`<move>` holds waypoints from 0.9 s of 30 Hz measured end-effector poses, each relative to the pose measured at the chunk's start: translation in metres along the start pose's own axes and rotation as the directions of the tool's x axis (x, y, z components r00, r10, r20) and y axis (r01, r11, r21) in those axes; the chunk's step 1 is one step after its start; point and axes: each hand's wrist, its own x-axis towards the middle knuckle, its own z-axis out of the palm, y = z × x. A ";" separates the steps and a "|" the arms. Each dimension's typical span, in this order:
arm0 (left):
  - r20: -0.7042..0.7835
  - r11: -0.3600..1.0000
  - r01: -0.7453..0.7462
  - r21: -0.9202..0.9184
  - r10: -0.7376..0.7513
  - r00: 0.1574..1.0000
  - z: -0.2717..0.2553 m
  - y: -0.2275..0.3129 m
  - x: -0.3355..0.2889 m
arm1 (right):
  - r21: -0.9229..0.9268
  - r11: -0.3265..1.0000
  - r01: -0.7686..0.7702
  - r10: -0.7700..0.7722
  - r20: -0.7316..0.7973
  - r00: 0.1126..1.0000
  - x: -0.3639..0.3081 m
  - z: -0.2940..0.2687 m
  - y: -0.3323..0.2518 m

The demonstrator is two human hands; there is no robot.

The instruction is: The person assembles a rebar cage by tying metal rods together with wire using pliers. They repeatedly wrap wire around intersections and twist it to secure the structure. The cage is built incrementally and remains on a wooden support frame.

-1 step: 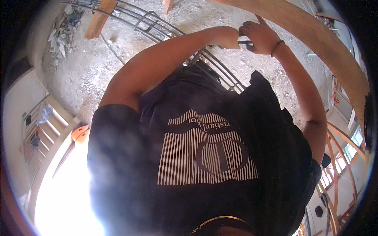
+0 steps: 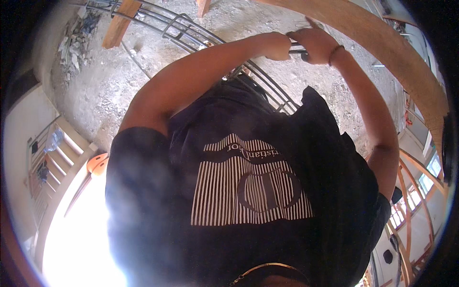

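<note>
My left hand (image 2: 276,46) is a closed fist above the rebar cage. From it, two thin dark metal bars (image 2: 297,48) run side by side to my right hand (image 2: 316,45); I cannot make out what they belong to. My right hand curls round their other end with its thumb below, one finger pointing away from me and another touching the left fist. Long steel rods tied with square stirrups form the rebar cage (image 2: 184,32), which slants from far left to below my hands. My left forearm and dark shirt hide part of it.
A wood block (image 2: 122,23) lies across the cage at far left. Another wood piece (image 2: 203,6) stands beyond. A broad wooden beam (image 2: 373,29) arches at far right. Rubble (image 2: 76,53) is piled by the left wall, near an orange object (image 2: 98,164). Wooden props (image 2: 406,205) stand at right.
My right hand has shifted slightly, its fingers closing nearer to the left fist. My left hand and the cage stay in place.
</note>
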 end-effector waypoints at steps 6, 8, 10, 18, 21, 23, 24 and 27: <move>-0.161 0.972 0.235 -0.004 -0.233 0.959 -0.006 0.026 -0.025 | -0.083 0.995 0.047 -0.039 0.099 0.994 0.017 0.030 0.009; -0.143 0.973 0.232 0.002 -0.229 0.963 -0.025 0.027 -0.028 | -0.273 0.946 -0.176 0.072 -0.353 0.933 0.010 0.039 0.006; 0.050 0.898 0.182 -0.401 -0.177 0.983 -0.052 0.015 -0.023 | -0.273 0.901 -0.337 0.051 -0.705 0.707 0.009 0.044 0.002; -0.022 0.888 0.222 -0.403 -0.252 0.967 -0.035 0.035 -0.022 | -0.030 0.934 -0.355 0.160 -0.856 0.492 -0.021 0.037 -0.025; -0.527 0.985 0.167 0.033 -0.125 0.841 -0.004 0.055 -0.039 | -0.121 0.787 -0.605 0.389 -0.665 0.638 -0.040 0.037 -0.049; -0.665 0.967 0.127 0.223 0.055 0.745 -0.001 0.058 -0.046 | -0.089 0.762 -0.642 0.540 -0.460 0.705 -0.046 0.029 -0.059; -0.590 0.968 0.155 0.197 -0.009 0.807 -0.004 0.059 -0.046 | -0.070 0.791 -0.608 0.528 -0.425 0.735 -0.049 0.024 -0.060; -0.149 0.986 -0.164 -0.029 0.158 0.976 -0.033 0.054 -0.046 | 0.163 0.907 -0.389 0.422 -0.344 0.839 -0.068 0.001 -0.062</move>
